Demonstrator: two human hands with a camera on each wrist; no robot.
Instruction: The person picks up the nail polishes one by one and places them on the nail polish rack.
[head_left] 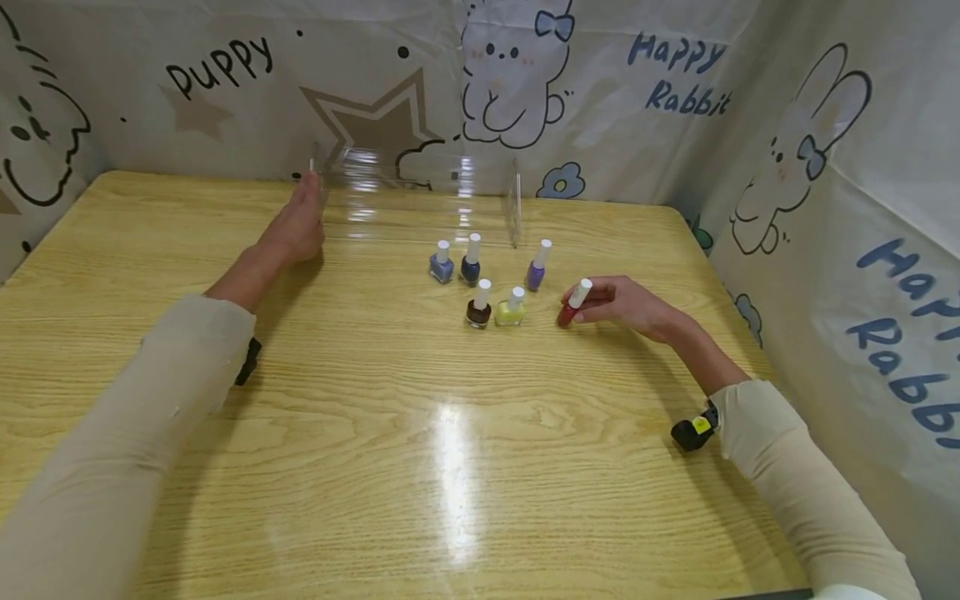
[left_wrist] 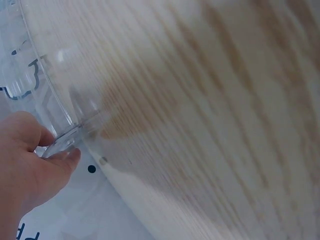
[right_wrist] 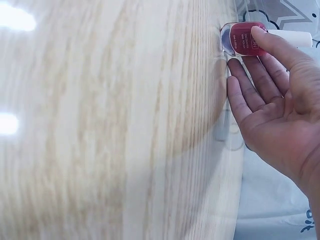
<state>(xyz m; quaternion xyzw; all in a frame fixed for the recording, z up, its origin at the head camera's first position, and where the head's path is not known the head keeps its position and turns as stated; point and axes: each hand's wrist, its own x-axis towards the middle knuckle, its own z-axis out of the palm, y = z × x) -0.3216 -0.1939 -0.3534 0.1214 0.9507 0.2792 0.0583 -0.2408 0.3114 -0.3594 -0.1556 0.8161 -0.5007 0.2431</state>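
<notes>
At the back of the table, my left hand [head_left: 298, 223] grips the left end of a clear acrylic rack [head_left: 420, 200]. In the left wrist view its thumb and fingers [left_wrist: 69, 159] pinch the rack's transparent side panel [left_wrist: 65, 137]. My right hand [head_left: 626, 307] holds a red nail polish bottle [head_left: 573, 303] with a white cap, tilted slightly. The right wrist view shows the thumb over the red label [right_wrist: 245, 39] and the fingers behind the bottle. Left of this hand stand a purple bottle [head_left: 536, 268] and a yellow bottle [head_left: 511, 310].
A dark brown bottle [head_left: 478, 307], a navy bottle [head_left: 470, 262] and a light blue bottle [head_left: 442, 263] stand in front of the rack. The wooden table [head_left: 360, 450] meets a printed cloth [head_left: 405, 50] at the back and right.
</notes>
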